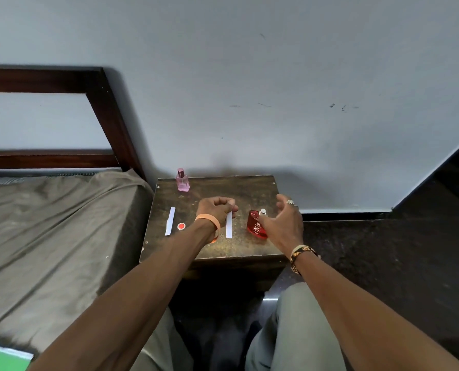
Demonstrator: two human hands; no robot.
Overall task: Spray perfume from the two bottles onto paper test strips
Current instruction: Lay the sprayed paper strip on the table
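A red perfume bottle (256,226) with a bare silver nozzle stands on the right of the small dark table (249,188). My right hand (285,223) hovers just right of it, fingers spread, not gripping it. A pink perfume bottle (182,180) stands capped at the table's back left corner. Two white paper strips lie flat: one on the left (170,221), one in the middle (229,226). My left hand (217,208) is curled, and its fingertips pinch the far end of the middle strip. A round red cap (181,226) lies beside the left strip.
A bed with a grey-brown sheet (49,231) and dark wooden headboard (108,108) adjoins the table's left side. A pale wall (249,89) rises right behind the table. A green book (3,360) lies at the lower left. Dark floor (383,263) lies to the right.
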